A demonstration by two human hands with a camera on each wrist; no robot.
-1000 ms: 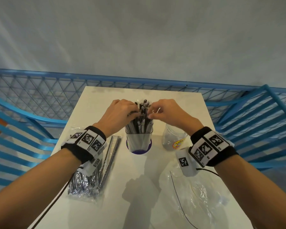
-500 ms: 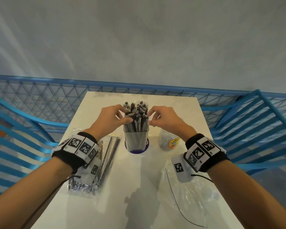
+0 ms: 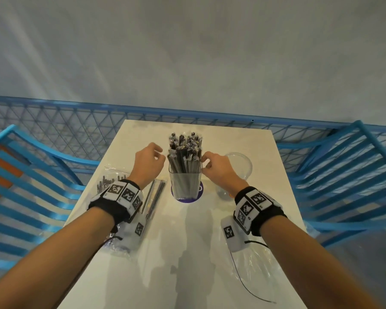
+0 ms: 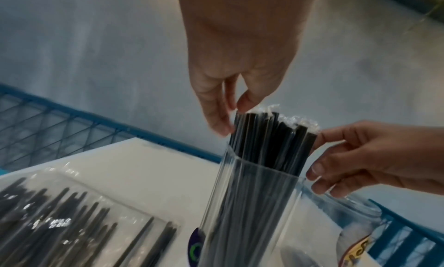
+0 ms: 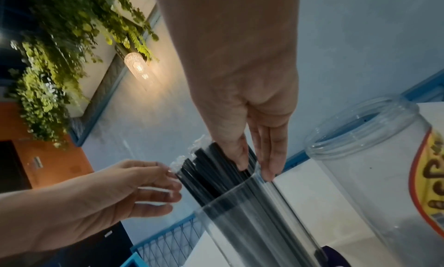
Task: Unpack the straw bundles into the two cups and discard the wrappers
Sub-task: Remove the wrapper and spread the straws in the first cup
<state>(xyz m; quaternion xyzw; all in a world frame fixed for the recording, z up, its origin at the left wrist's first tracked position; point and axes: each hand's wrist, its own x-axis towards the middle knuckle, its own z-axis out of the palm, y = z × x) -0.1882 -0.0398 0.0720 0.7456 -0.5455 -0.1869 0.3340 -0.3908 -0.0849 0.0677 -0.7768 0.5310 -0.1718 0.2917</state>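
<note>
Straws (image 3: 184, 156) stand packed in the square cup (image 3: 185, 185) mid-desk — both hands (image 3: 148, 162) loose-fingered beside them, grasping nothing — so next comes the sealed bundle (image 3: 112, 186) at left, bound for the empty jar (image 3: 237, 168).

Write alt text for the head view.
Two hands, left hand and right hand, flank a clear cup packed with upright black straws on a white table. An unopened straw bundle lies left; an empty jar stands right.

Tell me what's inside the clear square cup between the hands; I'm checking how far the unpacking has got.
The square cup is packed with black straws, each in a clear sleeve, standing upright and sticking out above its rim. Their lower ends blur behind the cup wall, so its bottom can't be seen.
</note>
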